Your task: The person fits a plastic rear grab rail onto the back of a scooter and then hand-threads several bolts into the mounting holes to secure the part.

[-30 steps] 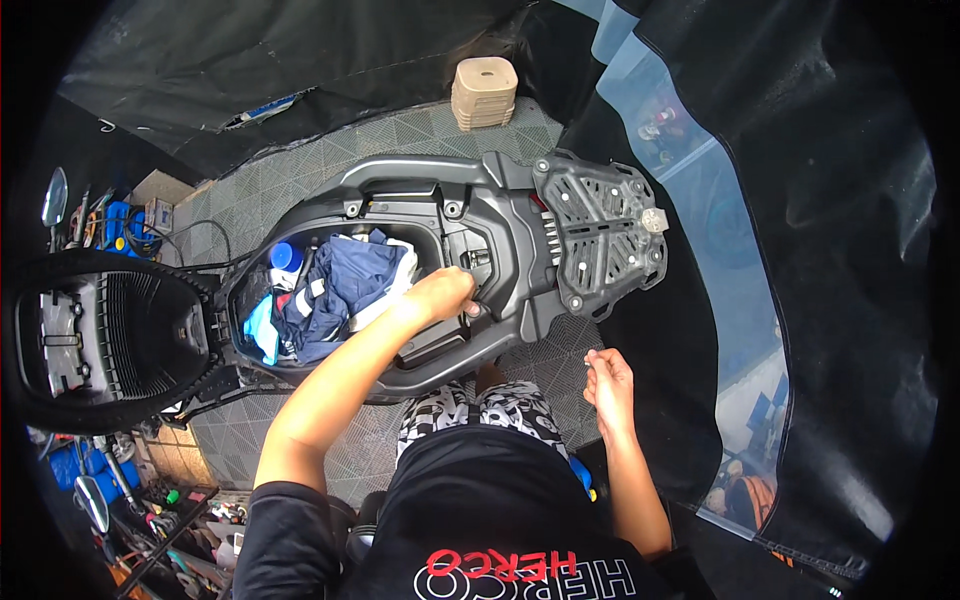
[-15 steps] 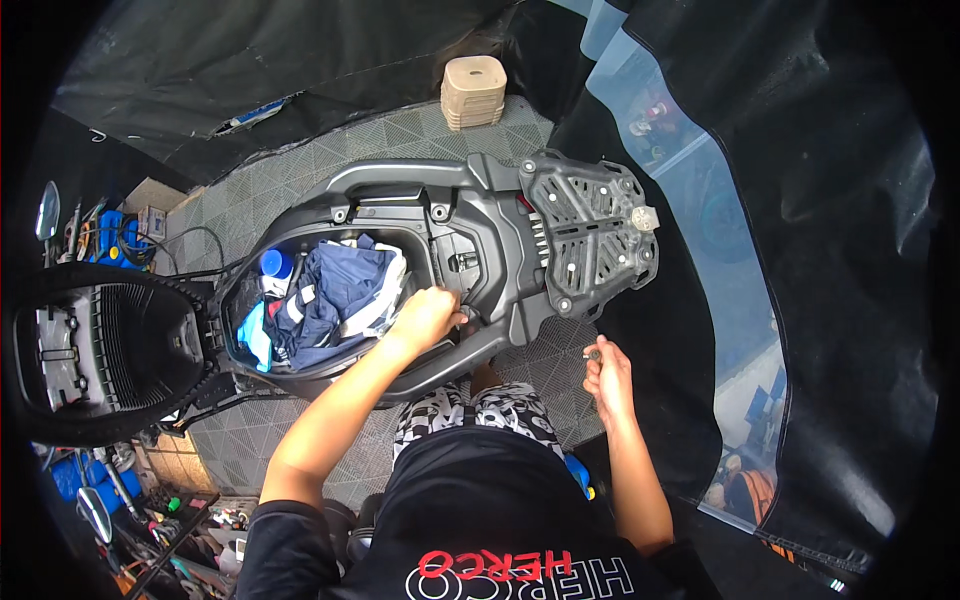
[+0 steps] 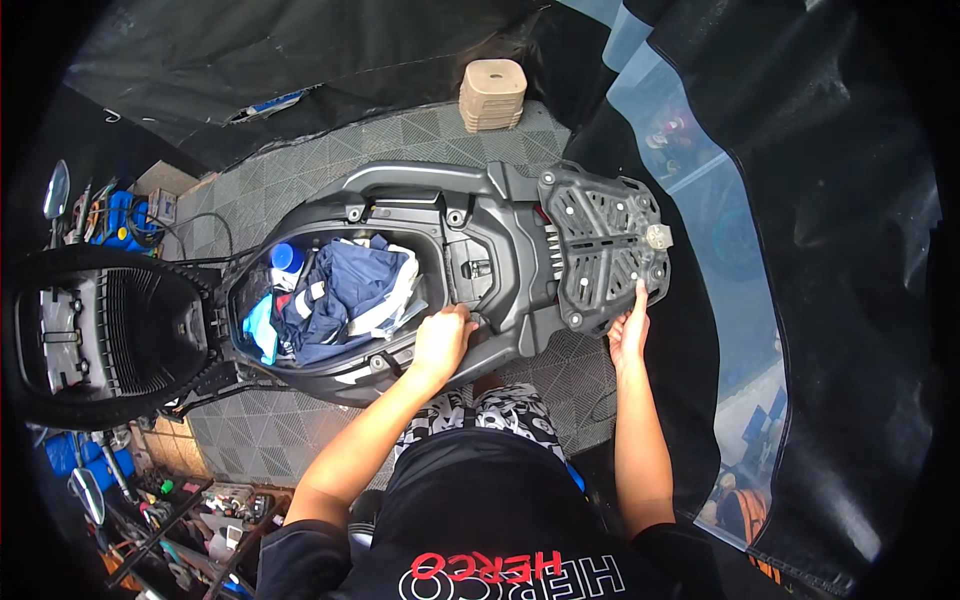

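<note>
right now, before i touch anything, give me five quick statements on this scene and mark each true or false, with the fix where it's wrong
1. The person's bare right hand is at the near edge of the black slotted rear rack. True.
2. The black ribbed seat is shut over the storage compartment. False: the seat is swung open, left of the compartment.
3. A white bottle with a round blue cap is beside the navy-blue cloth. True.
4. The left hand grips the cloth. False: the left hand is at the compartment's rim, off the cloth.
5. The beige square stool stack is inside the compartment. False: it stands on the grey patterned floor.
</note>
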A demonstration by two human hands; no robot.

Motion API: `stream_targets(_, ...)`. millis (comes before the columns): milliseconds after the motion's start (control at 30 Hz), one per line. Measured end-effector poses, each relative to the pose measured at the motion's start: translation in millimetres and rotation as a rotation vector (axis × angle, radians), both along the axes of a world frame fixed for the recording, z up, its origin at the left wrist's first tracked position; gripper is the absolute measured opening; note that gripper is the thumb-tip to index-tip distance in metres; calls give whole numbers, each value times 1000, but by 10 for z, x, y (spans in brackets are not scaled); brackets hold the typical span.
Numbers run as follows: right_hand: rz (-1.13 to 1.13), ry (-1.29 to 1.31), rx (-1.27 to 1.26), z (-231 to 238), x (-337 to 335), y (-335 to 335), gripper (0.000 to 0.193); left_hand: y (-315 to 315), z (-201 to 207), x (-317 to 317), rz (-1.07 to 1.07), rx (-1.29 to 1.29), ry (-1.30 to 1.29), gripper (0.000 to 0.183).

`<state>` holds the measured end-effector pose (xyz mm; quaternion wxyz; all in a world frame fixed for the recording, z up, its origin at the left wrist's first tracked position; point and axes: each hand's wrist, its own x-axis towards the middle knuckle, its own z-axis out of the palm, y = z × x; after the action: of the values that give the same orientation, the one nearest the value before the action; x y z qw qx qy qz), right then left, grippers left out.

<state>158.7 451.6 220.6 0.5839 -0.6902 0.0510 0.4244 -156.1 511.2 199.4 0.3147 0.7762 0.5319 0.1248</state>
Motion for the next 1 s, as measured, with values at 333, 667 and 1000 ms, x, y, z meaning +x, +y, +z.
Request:
stream_targets(333, -15, -119, 77, -139, 51, -24, 46, -44, -31, -6, 70, 27, -26, 21)
stream_targets(667, -29, -158, 99, -19, -10, -20, 51, -5, -96, -28, -56, 31, -13, 18)
stream_targets(1000, -11, -115, 138, 23, 12, -43, 48, -43, -32, 26, 120, -11, -68, 24)
